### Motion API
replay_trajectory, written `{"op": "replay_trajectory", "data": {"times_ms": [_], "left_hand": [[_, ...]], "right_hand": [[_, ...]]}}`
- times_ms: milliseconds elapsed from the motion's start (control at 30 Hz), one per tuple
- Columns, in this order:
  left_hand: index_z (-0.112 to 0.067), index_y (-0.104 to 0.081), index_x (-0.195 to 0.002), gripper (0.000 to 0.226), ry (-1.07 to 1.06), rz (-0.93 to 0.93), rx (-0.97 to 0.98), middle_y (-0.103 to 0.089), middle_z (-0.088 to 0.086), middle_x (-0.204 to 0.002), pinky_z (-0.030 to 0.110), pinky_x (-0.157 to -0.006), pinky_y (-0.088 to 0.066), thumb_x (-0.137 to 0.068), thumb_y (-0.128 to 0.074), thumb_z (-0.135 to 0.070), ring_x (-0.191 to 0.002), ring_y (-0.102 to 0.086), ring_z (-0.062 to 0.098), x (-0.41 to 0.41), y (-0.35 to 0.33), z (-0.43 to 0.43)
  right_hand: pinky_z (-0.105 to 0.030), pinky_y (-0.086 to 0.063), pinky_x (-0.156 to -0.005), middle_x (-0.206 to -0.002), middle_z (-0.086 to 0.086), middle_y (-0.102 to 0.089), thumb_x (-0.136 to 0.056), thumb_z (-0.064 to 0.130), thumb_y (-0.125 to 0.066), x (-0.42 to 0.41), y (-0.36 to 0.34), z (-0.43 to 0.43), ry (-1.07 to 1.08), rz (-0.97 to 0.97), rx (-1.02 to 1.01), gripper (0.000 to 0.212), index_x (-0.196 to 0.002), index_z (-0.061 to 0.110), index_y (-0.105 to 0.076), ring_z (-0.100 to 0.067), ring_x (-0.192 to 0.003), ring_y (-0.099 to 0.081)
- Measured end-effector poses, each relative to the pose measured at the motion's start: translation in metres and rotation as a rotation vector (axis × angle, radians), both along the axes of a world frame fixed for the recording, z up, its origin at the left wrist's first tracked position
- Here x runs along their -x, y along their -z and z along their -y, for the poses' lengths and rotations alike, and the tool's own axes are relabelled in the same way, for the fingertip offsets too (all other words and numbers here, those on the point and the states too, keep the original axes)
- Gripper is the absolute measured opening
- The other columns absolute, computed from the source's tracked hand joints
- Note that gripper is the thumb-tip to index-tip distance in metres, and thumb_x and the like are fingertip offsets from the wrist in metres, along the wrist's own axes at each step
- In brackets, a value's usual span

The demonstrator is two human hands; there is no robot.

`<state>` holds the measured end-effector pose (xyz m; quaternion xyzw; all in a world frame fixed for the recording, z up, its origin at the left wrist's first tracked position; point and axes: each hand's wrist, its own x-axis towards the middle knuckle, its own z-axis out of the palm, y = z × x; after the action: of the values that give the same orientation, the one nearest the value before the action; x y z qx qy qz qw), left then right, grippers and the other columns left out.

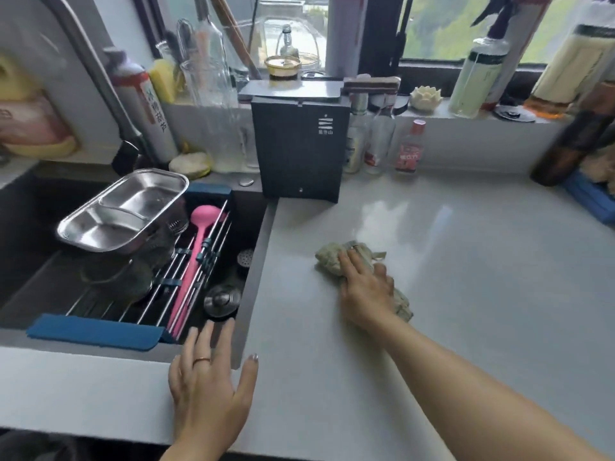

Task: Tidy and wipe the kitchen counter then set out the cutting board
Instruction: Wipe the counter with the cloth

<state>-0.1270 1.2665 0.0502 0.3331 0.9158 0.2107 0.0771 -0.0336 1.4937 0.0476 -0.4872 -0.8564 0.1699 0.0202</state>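
A crumpled grey-green cloth point(329, 259) lies on the pale grey counter point(466, 277), just right of the sink. My right hand point(364, 289) presses flat on top of the cloth and covers its middle; cloth ends stick out at both sides. My left hand point(208, 387) rests open, fingers spread, on the counter's front edge at the sink's near right corner. It holds nothing. No cutting board is visible.
The dark sink point(40, 227) holds a roll-up rack point(186, 277) with a steel tray point(123, 214) and a pink ladle point(196, 257). A black box-shaped appliance point(299, 148) stands behind the cloth. Bottles point(407, 151) line the back wall and sill. A blue object point(589, 201) sits far right.
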Motion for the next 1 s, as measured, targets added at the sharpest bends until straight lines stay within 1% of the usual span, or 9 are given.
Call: {"op": "replay_trajectory", "data": {"times_ms": [133,233,333,433,533,700,800,900,1000], "left_hand": [[-0.033,-0.020,-0.140,0.080,0.010,0.025,-0.034,-0.017,-0.002,-0.154,0.041,-0.113,-0.003,-0.067,-0.009,-0.063,-0.142,-0.001,0.016,0.035,-0.002,-0.001],[-0.028,-0.023,-0.140,0.083,0.040,0.047,-0.062,-0.021,0.001,-0.153,0.041,-0.114,-0.003,-0.066,-0.008,-0.062,-0.142,-0.006,0.017,0.056,-0.005,-0.007],[-0.025,-0.033,-0.137,0.082,0.057,0.060,-0.125,-0.032,0.004,-0.149,0.042,-0.113,-0.007,-0.066,-0.011,-0.060,-0.141,-0.014,0.021,0.074,-0.008,-0.010],[-0.024,-0.039,-0.134,0.078,0.089,0.066,-0.151,-0.039,0.006,-0.146,0.044,-0.111,-0.010,-0.069,-0.014,-0.058,-0.140,-0.019,0.023,0.089,-0.007,-0.010],[-0.025,-0.037,-0.135,0.076,0.135,0.082,-0.136,-0.038,0.006,-0.146,0.046,-0.112,-0.009,-0.071,-0.014,-0.059,-0.140,-0.018,0.023,0.095,-0.002,-0.007],[-0.027,-0.035,-0.137,0.078,0.179,0.122,-0.124,-0.035,0.005,-0.147,0.044,-0.112,-0.007,-0.070,-0.012,-0.060,-0.140,-0.017,0.021,0.093,0.003,-0.008],[-0.025,-0.038,-0.136,0.079,0.175,0.127,-0.138,-0.037,0.005,-0.147,0.042,-0.112,-0.006,-0.069,-0.012,-0.059,-0.140,-0.019,0.022,0.091,0.001,-0.010],[-0.028,-0.034,-0.137,0.079,0.171,0.132,-0.143,-0.034,0.004,-0.148,0.040,-0.112,-0.004,-0.068,-0.010,-0.060,-0.141,-0.016,0.020,0.091,-0.003,-0.008],[-0.034,-0.026,-0.138,0.076,0.163,0.133,-0.136,-0.026,-0.001,-0.151,0.038,-0.113,-0.001,-0.069,-0.007,-0.061,-0.141,-0.008,0.012,0.092,-0.003,0.000]], "right_hand": [[-0.046,-0.021,-0.107,-0.158,0.010,-0.006,-0.088,0.014,-0.031,0.056,-0.011,-0.032,0.083,0.074,0.030,0.063,-0.146,0.031,-0.011,-0.038,-0.134,-0.015],[-0.046,-0.017,-0.109,-0.158,0.011,-0.004,-0.087,0.010,-0.033,0.083,-0.010,-0.001,-0.023,0.053,0.053,0.066,-0.145,0.033,-0.011,-0.038,-0.134,-0.013],[-0.043,-0.019,-0.106,-0.158,0.015,-0.006,-0.090,0.019,-0.039,0.075,-0.008,0.058,-0.180,-0.027,0.056,0.062,-0.144,0.039,-0.015,-0.028,-0.123,-0.024],[-0.030,-0.044,-0.089,-0.145,0.016,-0.042,-0.079,0.033,-0.058,0.040,-0.008,0.131,-0.294,-0.029,-0.142,0.055,-0.132,0.039,-0.046,-0.025,-0.105,-0.046],[-0.025,-0.040,-0.080,-0.126,0.017,-0.061,-0.091,0.032,-0.041,-0.002,-0.007,0.180,-0.298,-0.164,-0.204,0.034,-0.115,0.038,-0.063,-0.017,-0.095,-0.047],[-0.024,-0.040,-0.082,-0.129,0.021,-0.055,-0.096,0.036,-0.021,-0.013,-0.009,0.163,-0.369,-0.106,-0.324,0.044,-0.120,0.042,-0.057,-0.019,-0.096,-0.051],[-0.020,-0.052,-0.078,-0.133,0.016,-0.056,-0.085,0.034,-0.034,0.028,-0.019,0.110,-0.427,0.003,-0.247,0.045,-0.123,0.039,-0.057,-0.024,-0.099,-0.065],[-0.038,-0.032,-0.102,-0.156,0.015,-0.016,-0.093,0.035,-0.036,0.085,-0.011,0.042,-0.407,0.076,-0.123,0.052,-0.144,0.040,-0.022,-0.031,-0.132,-0.031],[-0.047,-0.021,-0.110,-0.158,0.014,-0.005,-0.097,0.039,-0.028,0.133,-0.007,-0.020,-0.350,0.097,-0.053,0.052,-0.145,0.040,-0.010,-0.035,-0.139,-0.016]]}}
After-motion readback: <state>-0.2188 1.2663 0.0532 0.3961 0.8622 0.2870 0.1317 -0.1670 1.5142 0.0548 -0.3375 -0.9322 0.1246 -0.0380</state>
